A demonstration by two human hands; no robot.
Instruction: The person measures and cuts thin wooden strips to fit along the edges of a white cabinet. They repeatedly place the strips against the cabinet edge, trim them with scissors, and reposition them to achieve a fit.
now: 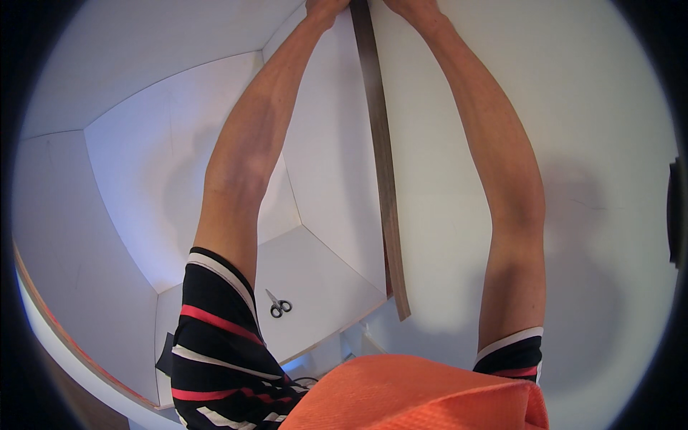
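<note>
Both my arms reach up to the top edge of the view. My left hand [325, 10] is at the upper part of a long, dark wood-grain strip [378, 143], just left of it, with its fingers mostly cut off by the frame. My right hand [412, 10] is just right of the strip against the pale panel [595, 115], its fingers also out of sight. The strip runs down along the front edge of a white open cabinet [337, 158], its lower end hanging past the compartment's bottom corner. I cannot tell whether either hand grips it.
Black-handled scissors [280, 308] lie on the compartment's lower shelf [330, 283]. A dark flat piece [164, 355] shows behind my left sleeve, and some cable is at the bottom. A dark object [674, 211] sits at the far right rim. My orange top fills the lower middle.
</note>
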